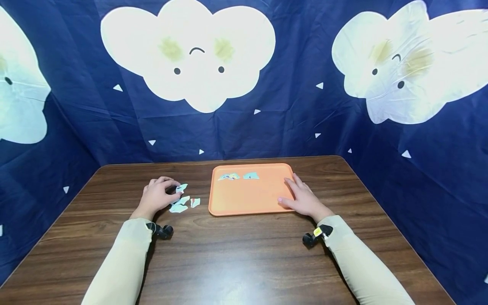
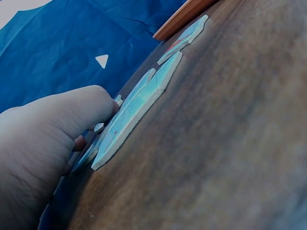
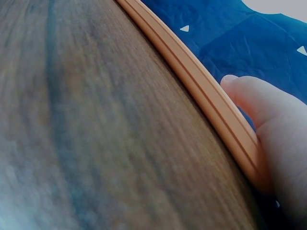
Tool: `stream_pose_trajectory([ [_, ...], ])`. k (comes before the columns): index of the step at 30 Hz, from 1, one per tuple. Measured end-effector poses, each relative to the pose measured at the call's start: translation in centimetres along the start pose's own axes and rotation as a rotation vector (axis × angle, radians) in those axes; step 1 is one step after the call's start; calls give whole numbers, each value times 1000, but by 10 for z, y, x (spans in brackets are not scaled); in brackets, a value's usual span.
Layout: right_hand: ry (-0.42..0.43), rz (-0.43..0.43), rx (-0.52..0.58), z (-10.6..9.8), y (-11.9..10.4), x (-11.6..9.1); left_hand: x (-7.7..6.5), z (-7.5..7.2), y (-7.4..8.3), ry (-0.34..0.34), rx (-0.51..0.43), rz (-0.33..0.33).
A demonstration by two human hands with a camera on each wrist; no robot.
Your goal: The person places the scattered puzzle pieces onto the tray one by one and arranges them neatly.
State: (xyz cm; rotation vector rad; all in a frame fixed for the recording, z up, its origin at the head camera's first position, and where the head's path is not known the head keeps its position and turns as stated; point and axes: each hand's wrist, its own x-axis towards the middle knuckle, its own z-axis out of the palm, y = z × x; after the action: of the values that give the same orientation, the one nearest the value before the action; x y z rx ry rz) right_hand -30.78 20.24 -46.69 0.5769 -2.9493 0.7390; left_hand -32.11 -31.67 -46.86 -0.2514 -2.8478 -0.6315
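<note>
My left hand [image 1: 157, 195] is at a cluster of flat, irregular light-blue puzzle pieces on the table, left of the tray. Its thumb and curved fingers pinch one puzzle piece [image 1: 182, 188] by its edges; part of it is hidden by the thumb in the left wrist view. Close by lie a larger pale-blue piece [image 2: 139, 115] and one with a red mark [image 1: 195, 202]. My right hand [image 1: 305, 199] rests on the right side of the orange tray [image 1: 248, 197], thumb and fingers spread loosely over its rim. Two printed pieces [image 1: 250, 175] lie near the tray's far edge.
The brown wooden table [image 1: 228, 250] ends at a dark blue curtain [image 1: 236, 131] with white clouds, which hangs behind it and along both sides. A small black camera [image 1: 164, 231] is strapped at the left wrist, another camera [image 1: 310, 240] at the right.
</note>
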Motion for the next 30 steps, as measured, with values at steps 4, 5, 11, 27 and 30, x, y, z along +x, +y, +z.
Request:
stream_pose_trajectory([
  [4, 1, -2, -1, 0, 0, 0, 0, 0, 0, -8, 11, 2],
  [5, 2, -1, -2, 0, -1, 0, -1, 0, 1, -9, 15, 3],
  [11, 4, 0, -5, 1, 0, 1, -2, 1, 5, -14, 21, 8],
  [27, 12, -6, -8, 2, 1, 1, -10, 13, 24, 27, -63, 246],
  [30, 9, -1, -1, 0, 0, -1, -10, 15, 26, 17, -63, 282],
])
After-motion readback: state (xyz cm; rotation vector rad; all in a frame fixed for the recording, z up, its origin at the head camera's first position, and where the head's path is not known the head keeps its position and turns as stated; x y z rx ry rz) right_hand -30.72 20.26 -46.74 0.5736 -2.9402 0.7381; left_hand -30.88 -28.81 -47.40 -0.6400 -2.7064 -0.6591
